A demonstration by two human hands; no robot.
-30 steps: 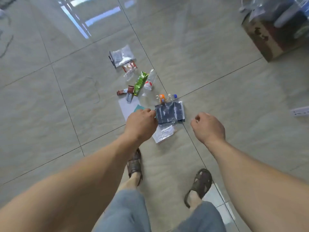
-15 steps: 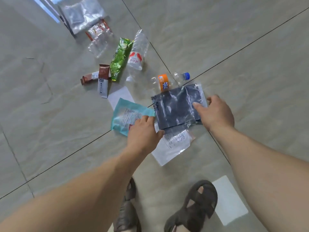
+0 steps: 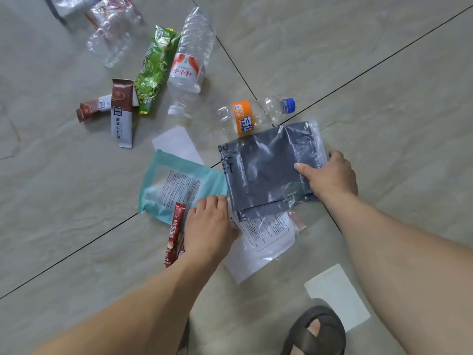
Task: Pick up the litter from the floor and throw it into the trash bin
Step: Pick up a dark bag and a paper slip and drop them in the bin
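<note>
The right hand (image 3: 330, 175) pinches the grey bag (image 3: 266, 170) on the floor (image 3: 384, 98). The left hand (image 3: 207, 226) presses the teal packet (image 3: 176, 185), fingers maybe curled. The slippery bag could slide free, and no bin shows yet

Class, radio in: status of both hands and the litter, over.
Right hand pinching grey bag. Left hand on teal pouch and red sachet. Bottles, wrappers on floor. Bin unseen.

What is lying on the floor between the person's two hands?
In the head view, the grey plastic bag spans from the left hand to the right hand, which grips its edge; a clear printed bag lies beneath.
</note>
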